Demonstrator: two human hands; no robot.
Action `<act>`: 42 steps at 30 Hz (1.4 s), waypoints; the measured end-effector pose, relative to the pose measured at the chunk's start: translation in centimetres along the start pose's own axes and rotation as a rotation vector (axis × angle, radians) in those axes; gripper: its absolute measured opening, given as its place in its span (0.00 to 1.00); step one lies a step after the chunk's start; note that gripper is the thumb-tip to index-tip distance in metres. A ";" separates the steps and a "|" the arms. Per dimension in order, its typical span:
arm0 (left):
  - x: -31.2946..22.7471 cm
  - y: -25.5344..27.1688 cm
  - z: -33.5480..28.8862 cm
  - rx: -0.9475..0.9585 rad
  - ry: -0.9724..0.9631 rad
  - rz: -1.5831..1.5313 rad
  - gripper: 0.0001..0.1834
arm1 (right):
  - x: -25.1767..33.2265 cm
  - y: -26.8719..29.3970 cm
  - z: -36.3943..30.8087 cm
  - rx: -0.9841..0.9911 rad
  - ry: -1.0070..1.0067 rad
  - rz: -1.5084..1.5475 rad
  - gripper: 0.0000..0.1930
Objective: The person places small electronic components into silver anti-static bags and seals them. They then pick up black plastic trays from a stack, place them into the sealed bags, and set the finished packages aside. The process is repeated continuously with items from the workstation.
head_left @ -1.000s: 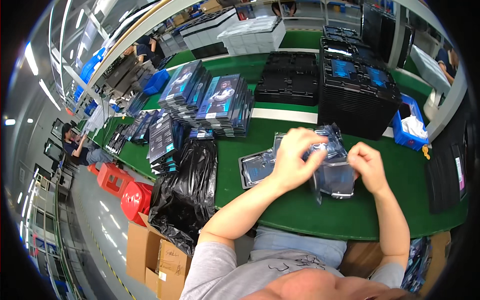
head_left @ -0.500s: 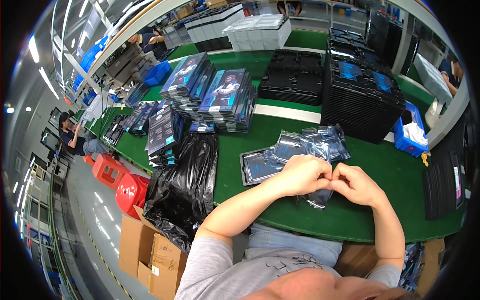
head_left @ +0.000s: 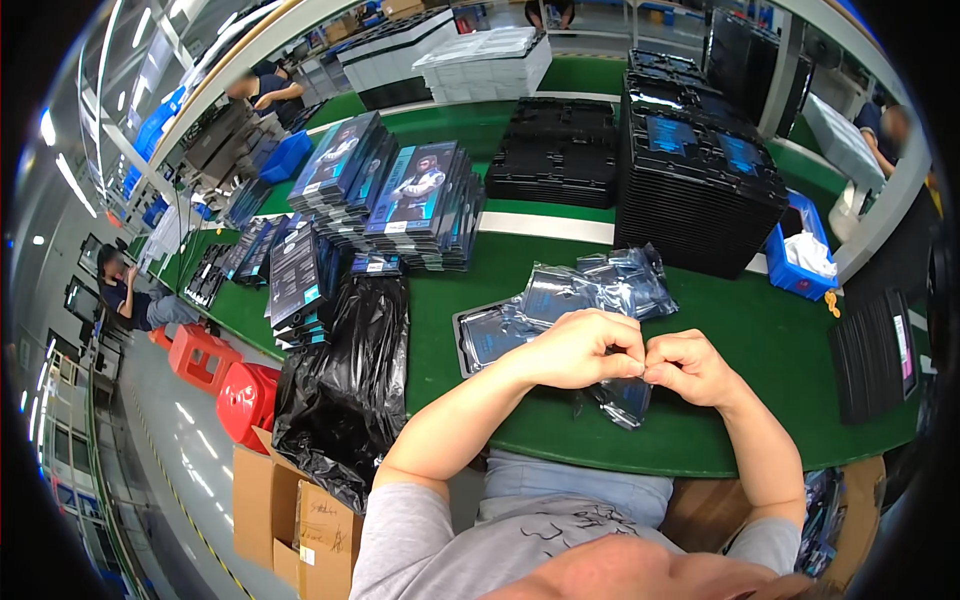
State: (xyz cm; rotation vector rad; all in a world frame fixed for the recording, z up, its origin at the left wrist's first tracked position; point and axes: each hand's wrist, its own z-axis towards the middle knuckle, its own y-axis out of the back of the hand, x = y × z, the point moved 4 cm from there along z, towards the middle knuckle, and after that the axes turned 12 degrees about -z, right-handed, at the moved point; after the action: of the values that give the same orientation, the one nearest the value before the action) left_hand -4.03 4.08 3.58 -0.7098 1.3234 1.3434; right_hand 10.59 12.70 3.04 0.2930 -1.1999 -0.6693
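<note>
My left hand (head_left: 583, 350) and my right hand (head_left: 697, 369) meet over the green workbench (head_left: 560, 435). Thumbs and forefingers of both are pinched together at the top of a shiny plastic bag (head_left: 626, 402) with a dark flat item inside. That bag hangs just below my fingers, partly hidden by my left hand. Beyond my left wrist, a shallow dark tray (head_left: 464, 352) holds a flat bagged item (head_left: 492, 333) with blue print. More clear-bagged dark items (head_left: 628, 282) lie in a loose heap behind my hands.
Tall stacks of black plastic trays (head_left: 690, 200) stand at the back right, near a blue bin (head_left: 797, 283) with white cloth. Printed boxes (head_left: 415, 205) are piled back left. A black plastic bag (head_left: 345, 370) drapes over the bench's left edge, above a cardboard box (head_left: 265, 505).
The whole view has shifted slightly, so the bench and stacks appear further left. Both hands keep their pinch on the bag, with only slight finger movement.
</note>
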 end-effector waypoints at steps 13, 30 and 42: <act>2.0 -0.4 0.1 0.003 0.232 -0.278 0.09 | 3.9 0.4 0.2 -0.209 0.300 -0.668 0.10; -0.8 -0.9 0.0 -0.328 -0.052 0.466 0.06 | 1.5 0.0 0.0 -0.305 -0.044 -0.665 0.05; -2.2 -2.4 -0.2 -0.485 -0.375 0.664 0.10 | 1.7 0.1 0.1 -0.335 -0.110 -0.417 0.04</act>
State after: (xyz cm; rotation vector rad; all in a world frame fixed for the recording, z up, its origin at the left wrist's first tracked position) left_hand -1.24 2.81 4.85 -0.2950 0.9578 2.2558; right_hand 10.85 11.73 4.36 0.2267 -1.1170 -1.2474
